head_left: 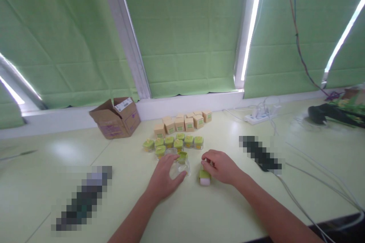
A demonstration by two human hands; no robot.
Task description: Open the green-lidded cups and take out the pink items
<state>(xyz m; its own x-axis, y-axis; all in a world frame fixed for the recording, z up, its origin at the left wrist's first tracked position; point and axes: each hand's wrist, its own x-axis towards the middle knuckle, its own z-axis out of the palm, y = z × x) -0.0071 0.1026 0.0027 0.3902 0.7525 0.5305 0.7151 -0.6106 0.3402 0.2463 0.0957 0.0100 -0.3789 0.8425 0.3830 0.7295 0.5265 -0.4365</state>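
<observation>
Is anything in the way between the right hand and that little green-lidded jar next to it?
No. The right hand already rests against the small jar, so nothing sits between them. The left hand touches a clear jar nearby.

Both bare forearms reach forward from the tabletop's near edge. The left hand (163, 177) lies palm down, fingers curled; the right hand (221, 166) is cupped, knuckles up.

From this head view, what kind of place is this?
Probably a small packing bench by a window. Rows of little green-lidded jars stand before matching tan cartons, with an open shipping box to one side and green blinds behind the pale table.
</observation>
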